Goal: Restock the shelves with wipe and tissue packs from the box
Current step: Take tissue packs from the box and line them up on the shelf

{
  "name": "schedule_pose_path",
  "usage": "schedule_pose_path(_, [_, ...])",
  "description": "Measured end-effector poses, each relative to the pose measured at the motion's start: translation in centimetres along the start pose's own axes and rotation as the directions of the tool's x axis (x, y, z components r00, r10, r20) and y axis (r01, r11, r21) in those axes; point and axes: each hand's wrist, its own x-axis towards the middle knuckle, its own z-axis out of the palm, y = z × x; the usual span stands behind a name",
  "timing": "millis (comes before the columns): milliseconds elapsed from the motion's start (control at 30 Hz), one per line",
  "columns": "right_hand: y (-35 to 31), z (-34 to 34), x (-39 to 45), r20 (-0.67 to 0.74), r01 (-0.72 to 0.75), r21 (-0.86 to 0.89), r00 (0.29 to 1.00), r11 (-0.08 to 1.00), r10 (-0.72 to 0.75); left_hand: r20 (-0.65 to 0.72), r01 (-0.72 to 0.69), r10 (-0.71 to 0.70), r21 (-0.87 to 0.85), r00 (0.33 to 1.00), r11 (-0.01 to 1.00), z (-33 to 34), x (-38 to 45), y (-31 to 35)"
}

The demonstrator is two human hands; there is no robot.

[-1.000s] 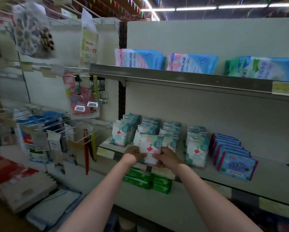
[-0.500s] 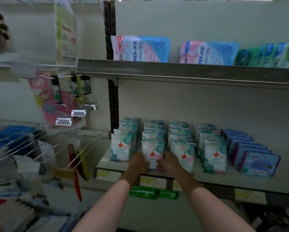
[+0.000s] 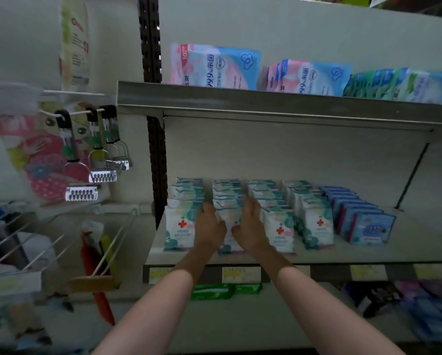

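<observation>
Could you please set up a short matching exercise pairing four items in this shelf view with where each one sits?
Items:
1. blue packs
2. pink-and-blue packs
3. green packs
4. red-cross pack

Places:
A. upper shelf
B. below the middle shelf's front edge
C. front of the leftmost row, middle shelf
D. rightmost row, middle shelf

Pairs: 1-D, 2-A, 3-B, 4-C

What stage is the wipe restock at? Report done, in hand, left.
Done: the middle shelf holds four full rows of red-cross wipe packs beside blue packs.
In hand: both hands, left hand and right hand, flank the second row's front pack, seating it.
Left: unclear; the box is not in view, and the upper shelf has gaps between stacks.
</observation>
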Motion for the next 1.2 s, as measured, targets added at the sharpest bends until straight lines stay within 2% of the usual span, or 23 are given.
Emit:
schedule_pose_path(133, [-1.8,1.0,-0.3,0.051,0.135,0.056,0.989,0.989,-0.138,-0.125,-0.103,0.098,-0.030,0.987,0.994,-1.5,-0.1,-0.5])
schedule_pose_path(300, [-3.5,4.6,-0.7,0.137,0.237,0.072,0.960,0.969,-0.245,-0.228,-0.141,0.157,0.082,0.961,0.987,-4.0,-0.4,-2.0])
schedule_pose_path(367, [-4.4,6.1,-0.6,0.153,0.230,0.077,0.959,0.970,-0.240,-0.267,-0.135,0.169,0.138,0.949,0.981,-5.0,-0.2,-2.8])
schedule_pose_path(467, [-5.1,7.5,0.1,0.185,0.140,0.062,0.971,0.988,-0.149,-0.301,-0.017,0.067,0.165,0.951,0.986,-6.3,1.2,-3.5])
schedule_pose_path(533, [-4.9,8.2,0.5,0.211,0.053,0.128,0.974,0.990,-0.079,-0.278,0.109,-0.089,0.058,0.956,0.992,-6.3,2.3,-4.3])
schedule_pose_path(600, [-4.6,9.0,0.9,0.247,0.009,0.157,0.968,0.988,-0.048,-0.205,0.206,-0.249,-0.212,0.946,0.955,-6.1,3.2,-5.5])
schedule_pose_path(667, [-4.4,9.7,0.9,0.262,0.000,0.133,0.964,0.991,-0.035,-0.137,0.261,-0.352,-0.443,0.926,0.858,-5.4,3.7,-7.3])
schedule_pose_path(733, [-4.4,10.4,0.8,0.244,-0.030,0.135,0.970,0.990,-0.004,-0.014,0.306,-0.390,-0.594,0.921,0.744,-5.0,3.7,-8.6])
schedule_pose_path(833, [-4.4,11.3,0.9,0.230,-0.078,0.203,0.973,0.976,0.030,0.114,0.358,-0.406,-0.716,0.907,0.599,-4.8,3.8,-9.3])
schedule_pose_path(933, [-4.0,12.5,1.5,0.157,-0.114,0.348,0.986,0.931,0.063,0.194,0.376,-0.374,-0.771,0.907,0.514,-4.6,4.5,-9.4])
schedule_pose_path(1033, [-4.0,13.0,1.8,0.178,-0.174,0.385,0.978,0.906,0.113,0.206,0.347,-0.330,-0.818,0.921,0.459,-4.4,4.9,-9.1])
schedule_pose_path(1200, [-3.2,13.3,2.5,0.139,-0.112,0.355,0.988,0.928,0.066,0.187,0.276,-0.251,-0.879,0.950,0.389,-3.0,4.3,-10.8])
